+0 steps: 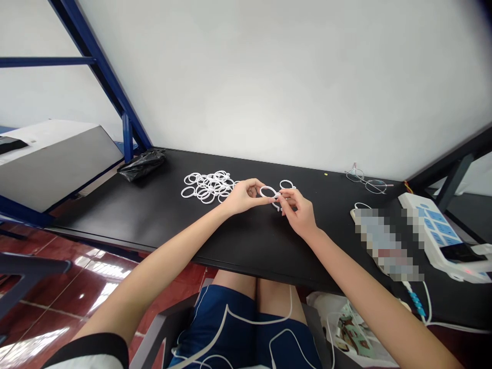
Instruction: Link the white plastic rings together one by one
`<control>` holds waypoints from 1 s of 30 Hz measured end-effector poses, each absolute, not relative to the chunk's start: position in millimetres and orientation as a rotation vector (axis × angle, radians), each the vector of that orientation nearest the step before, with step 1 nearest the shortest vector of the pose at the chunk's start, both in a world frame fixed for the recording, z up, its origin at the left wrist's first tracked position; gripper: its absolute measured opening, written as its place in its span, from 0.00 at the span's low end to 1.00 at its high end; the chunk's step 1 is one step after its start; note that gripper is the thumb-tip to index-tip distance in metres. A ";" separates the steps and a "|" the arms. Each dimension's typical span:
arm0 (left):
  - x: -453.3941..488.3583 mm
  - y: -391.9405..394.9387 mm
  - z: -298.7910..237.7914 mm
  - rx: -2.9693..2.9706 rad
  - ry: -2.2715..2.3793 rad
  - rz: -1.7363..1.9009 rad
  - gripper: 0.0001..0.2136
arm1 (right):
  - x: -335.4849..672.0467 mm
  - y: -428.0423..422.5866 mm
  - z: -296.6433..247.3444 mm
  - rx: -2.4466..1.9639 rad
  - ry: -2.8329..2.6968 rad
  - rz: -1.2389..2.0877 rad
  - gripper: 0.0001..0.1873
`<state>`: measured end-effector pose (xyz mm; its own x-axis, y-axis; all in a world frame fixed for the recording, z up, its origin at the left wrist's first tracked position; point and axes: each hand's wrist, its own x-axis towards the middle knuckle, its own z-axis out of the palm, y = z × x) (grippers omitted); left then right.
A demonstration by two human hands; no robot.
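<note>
Both my hands meet over the black table around a white ring [268, 191], which looks like a plastic curtain ring. My left hand [248, 196] pinches the ring's left side and lower edge. The fingertips of my right hand [295, 207] close on its right end, where a small white piece sits, partly covered by the fingers. Behind the right hand, another white ring [286, 184] shows on the table, and part of a white ring peeks out below the fingers. To the left of my left hand lies a loose pile of white rings [207, 186].
On the black table [154, 210] lie a crumpled black plastic bag [141, 164] at the back left and eyeglasses [365, 179] at the back right. A phone [386, 246] on a cable and a white power strip [438, 230] occupy the right side. White cables cross my lap.
</note>
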<state>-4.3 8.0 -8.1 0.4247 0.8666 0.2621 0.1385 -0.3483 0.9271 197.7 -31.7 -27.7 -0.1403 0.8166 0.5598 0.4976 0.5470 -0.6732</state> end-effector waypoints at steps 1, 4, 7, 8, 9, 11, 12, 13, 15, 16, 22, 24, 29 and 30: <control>-4.3 7.9 -8.0 1.762 0.864 0.996 0.21 | 198.1 -31.8 -27.8 -1.095 -1.805 0.406 0.11; -4.1 7.6 -7.9 1.761 0.842 0.984 0.21 | 199.7 -32.3 -28.4 -1.124 -1.881 0.408 0.11; -3.7 7.4 -8.3 1.745 0.796 0.977 0.22 | 201.0 -32.9 -29.4 -1.151 -1.937 0.381 0.12; -3.6 7.5 -8.6 1.737 0.782 0.975 0.22 | 201.2 -33.2 -29.9 -1.157 -1.943 0.368 0.13; -3.6 7.6 -9.0 1.728 0.769 0.973 0.22 | 201.3 -33.5 -30.3 -1.161 -1.946 0.359 0.13; -3.7 8.2 -10.3 1.710 0.748 0.965 0.23 | 201.2 -34.5 -31.0 -1.153 -1.946 0.358 0.14; -3.7 8.6 -11.1 1.700 0.735 0.956 0.23 | 201.1 -35.1 -31.2 -1.145 -1.941 0.365 0.14; -3.9 9.0 -12.0 1.691 0.720 0.945 0.22 | 200.9 -35.7 -31.3 -1.134 -1.935 0.373 0.14; -4.1 9.7 -13.6 1.677 0.686 0.923 0.22 | 200.5 -37.0 -31.5 -1.112 -1.920 0.389 0.14; -4.2 9.9 -14.1 1.672 0.670 0.918 0.22 | 200.4 -37.5 -31.5 -1.101 -1.916 0.395 0.14; -4.6 9.5 -13.2 1.633 0.625 0.893 0.21 | 200.7 -39.3 -34.0 -1.053 -1.914 0.411 0.14; -4.8 9.2 -12.6 1.615 0.614 0.884 0.21 | 200.6 -39.8 -35.1 -1.042 -1.910 0.415 0.14; -5.5 8.3 -11.3 1.603 0.577 0.865 0.19 | 199.4 -41.5 -35.0 -1.008 -1.914 0.376 0.14; -5.7 8.1 -10.8 1.602 0.576 0.864 0.19 | 199.2 -41.8 -34.8 -1.003 -1.915 0.366 0.15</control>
